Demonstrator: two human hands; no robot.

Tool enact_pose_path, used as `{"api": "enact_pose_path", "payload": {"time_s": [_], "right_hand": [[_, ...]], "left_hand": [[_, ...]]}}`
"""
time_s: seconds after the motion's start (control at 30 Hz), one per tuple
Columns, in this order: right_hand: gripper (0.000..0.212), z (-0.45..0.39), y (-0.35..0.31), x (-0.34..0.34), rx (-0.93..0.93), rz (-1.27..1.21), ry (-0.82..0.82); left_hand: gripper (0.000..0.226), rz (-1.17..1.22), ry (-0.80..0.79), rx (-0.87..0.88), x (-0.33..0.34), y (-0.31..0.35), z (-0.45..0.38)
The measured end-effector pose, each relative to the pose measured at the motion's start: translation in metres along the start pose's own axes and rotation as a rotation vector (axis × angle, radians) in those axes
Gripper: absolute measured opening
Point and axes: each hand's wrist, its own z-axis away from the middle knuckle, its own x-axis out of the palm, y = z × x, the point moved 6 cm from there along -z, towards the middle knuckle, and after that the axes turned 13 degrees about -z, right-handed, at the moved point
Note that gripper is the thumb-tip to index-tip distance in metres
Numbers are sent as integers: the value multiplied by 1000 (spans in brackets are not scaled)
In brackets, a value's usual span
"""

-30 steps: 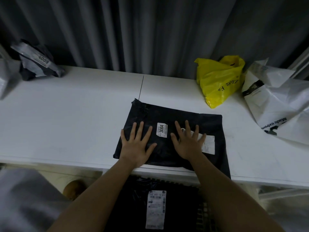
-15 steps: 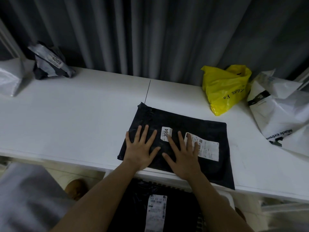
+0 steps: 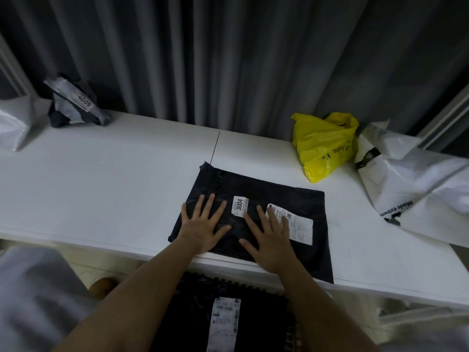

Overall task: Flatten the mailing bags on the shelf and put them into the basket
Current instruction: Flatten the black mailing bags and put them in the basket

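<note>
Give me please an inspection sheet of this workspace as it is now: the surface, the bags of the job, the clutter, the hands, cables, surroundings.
Surface: white shelf, a seam line at its middle.
Job's things: black mailing bag lies flat at the front edge, label 3004; yellow bag and white bag crumpled at right; grey bag 4009 and another white bag at left; the basket below holds a black labelled bag.
Clutter: nothing seen.
Hands: left hand and right hand press flat on the black mailing bag, fingers spread.
Cables: nothing seen.
Surroundings: grey curtain behind the shelf.
</note>
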Motion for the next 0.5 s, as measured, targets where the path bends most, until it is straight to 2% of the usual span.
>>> {"api": "enact_pose_path", "payload": {"time_s": [0.07, 0.13, 0.2, 0.27, 0.33, 0.43, 0.5], "right_hand": [[61, 6, 12, -12, 97, -8, 90], [63, 20, 34, -28, 302, -80, 224], [70, 39, 60, -32, 515, -112, 203], [77, 53, 78, -34, 629, -198, 162], [82, 59, 86, -39, 702, -288, 154], [83, 64, 84, -45, 742, -428, 147], [76, 68, 79, -46, 693, -582, 176]], "left_hand": [[80, 40, -45, -47, -3, -3, 0], [68, 122, -2, -193, -9, -14, 2], [72, 159, 29, -371, -12, -29, 9], [79, 126, 34, -441, -16, -38, 14], [83, 127, 29, -413, -23, -39, 17], [90, 292, -53, -406, -28, -44, 22], [78, 409, -93, -426, -23, -50, 28]]}}
